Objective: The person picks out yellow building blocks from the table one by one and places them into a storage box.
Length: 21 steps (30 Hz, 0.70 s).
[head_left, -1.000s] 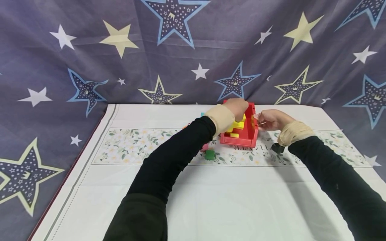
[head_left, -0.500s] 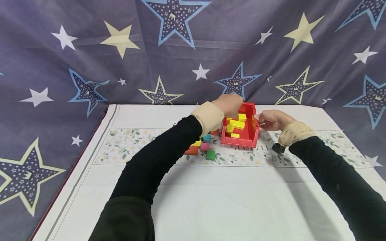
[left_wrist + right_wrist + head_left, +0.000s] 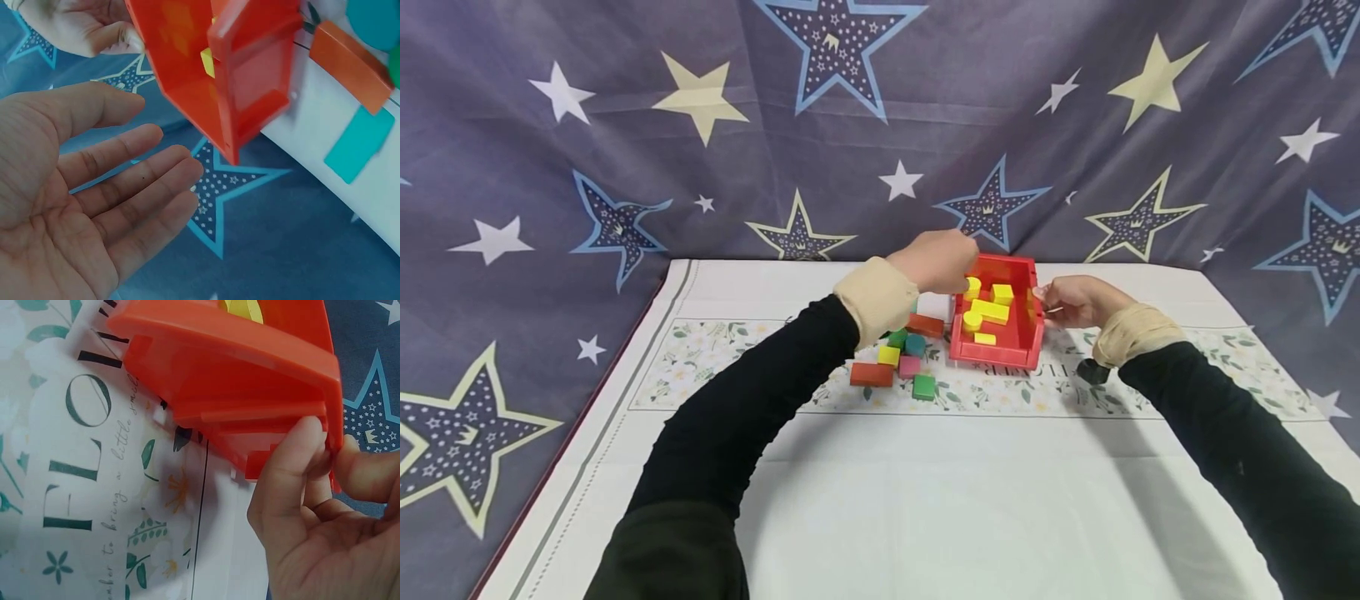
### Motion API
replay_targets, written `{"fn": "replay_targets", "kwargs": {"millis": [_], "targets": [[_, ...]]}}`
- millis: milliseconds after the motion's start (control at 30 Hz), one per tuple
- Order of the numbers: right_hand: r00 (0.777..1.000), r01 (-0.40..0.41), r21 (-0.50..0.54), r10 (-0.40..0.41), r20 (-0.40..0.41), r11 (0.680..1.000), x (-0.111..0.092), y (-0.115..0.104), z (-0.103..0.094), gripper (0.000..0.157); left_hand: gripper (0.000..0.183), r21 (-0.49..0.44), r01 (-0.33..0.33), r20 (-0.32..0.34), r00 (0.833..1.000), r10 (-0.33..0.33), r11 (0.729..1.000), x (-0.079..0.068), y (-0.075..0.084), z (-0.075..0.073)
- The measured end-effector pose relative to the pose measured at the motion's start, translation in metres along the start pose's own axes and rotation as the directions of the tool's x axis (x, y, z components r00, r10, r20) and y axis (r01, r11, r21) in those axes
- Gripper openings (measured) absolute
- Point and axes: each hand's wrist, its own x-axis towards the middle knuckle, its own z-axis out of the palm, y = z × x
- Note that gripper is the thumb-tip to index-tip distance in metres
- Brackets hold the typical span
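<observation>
A red plastic bin (image 3: 992, 357) stands towards the back of the table, holding several yellow blocks (image 3: 990, 312). My right hand (image 3: 1078, 298) is at its right side; in the right wrist view the thumb and fingers pinch the bin's edge (image 3: 334, 394). Over the bin's back left corner is my left hand (image 3: 938, 260). The left wrist view shows this hand's palm (image 3: 50, 250) bare, with fingers loosely spread and nothing in them. Left of the bin lie loose blocks, among them an orange block (image 3: 872, 374), a green cube (image 3: 924, 387), a pink block (image 3: 909, 367) and a teal block (image 3: 359, 145).
A white tablecloth (image 3: 985, 500) with a floral band (image 3: 730, 358) covers the table. A dark round object (image 3: 1092, 370) shows at the right wrist's band. Behind the table's back edge hangs a grey star-patterned cloth (image 3: 820, 150).
My left hand has drawn back leftwards from over the bin, uncovering yellow blocks inside and loose blocks beside it. The right hand and the bin have stayed nearly still.
</observation>
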Motion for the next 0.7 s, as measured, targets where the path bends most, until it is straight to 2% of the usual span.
{"fn": "replay_targets", "kwargs": {"millis": [100,200,400,700], "targets": [[1.0,0.015,-0.004,-0.015,0.007,1.0,-0.001,0.001,-0.001,0.02,0.022,0.002,0.003,-0.012,1.0,-0.003,1.0,-0.008,-0.009,0.002],[1.0,0.015,-0.002,-0.015,0.002,1.0,-0.002,0.001,-0.001,0.022,0.012,-0.005,0.011,-0.023,1.0,-0.011,1.0,-0.015,-0.017,0.006],[1.0,0.009,-0.001,-0.009,-0.008,1.0,-0.002,0.001,-0.001,0.022,0.026,-0.037,0.034,-0.002,0.999,-0.034,0.999,-0.029,-0.031,0.01],[1.0,-0.001,0.018,0.001,0.009,1.0,-0.001,0.001,0.0,0.022,0.022,-0.056,0.049,0.016,0.999,-0.048,0.997,-0.051,-0.045,0.018]]}}
